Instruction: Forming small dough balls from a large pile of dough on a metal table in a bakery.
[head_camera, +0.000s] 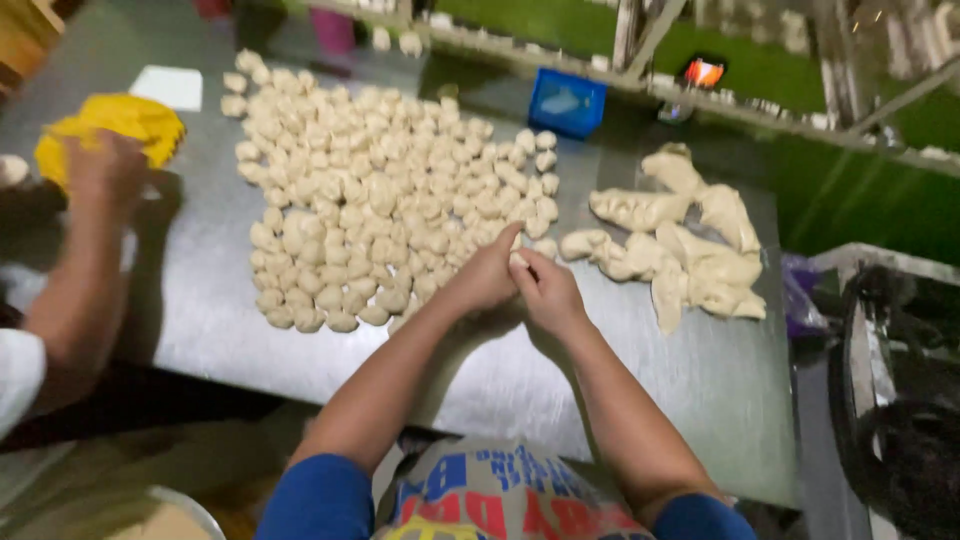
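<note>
Both of the person's hands are meeting over the steel counter, the left hand and right hand pinching one small dough piece between their fingertips. The big spread of cut dough balls is lying just beyond and left of the left hand, while the uncut dough lump is sitting just right of the right hand. A co-worker's hand is working yellow dough far to the left.

dough piece: small, pale cream, we see it pinched between fingertips of both hands, mostly hidden | dough pile: many small pale rounded lumps, packed in a broad patch on the table, touching our left hand | dough mass: larger, ragged, elongated, just right of our hands
</note>
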